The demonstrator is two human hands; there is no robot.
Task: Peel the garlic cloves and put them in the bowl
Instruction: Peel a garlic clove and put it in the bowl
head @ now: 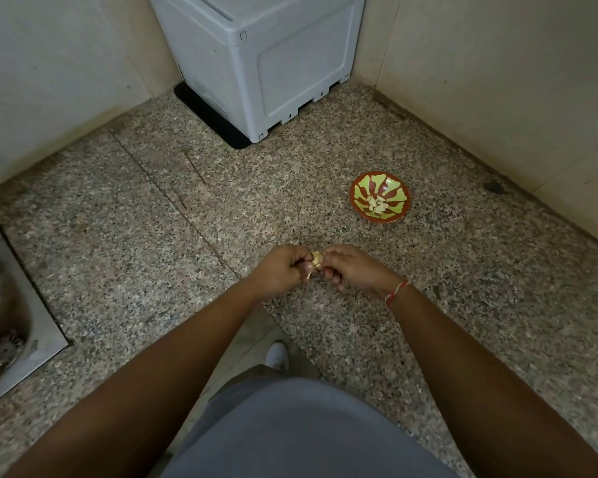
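Observation:
A pale garlic clove point(316, 259) with loose skin sits between my two hands, just above the speckled granite counter. My left hand point(281, 270) pinches it from the left, and my right hand point(351, 269) pinches it from the right with curled fingers. A thin strip of skin hangs below the clove. The red and green patterned bowl point(396, 191) stands on the counter further back and to the right, apart from my hands. Several peeled cloves point(377, 204) lie in its middle.
A large grey plastic box point(259, 60) fills the back corner on a black mat. A steel sink point(4, 322) with a drain is set in the counter at the left edge. Tiled walls close both sides. The counter's front edge runs under my forearms.

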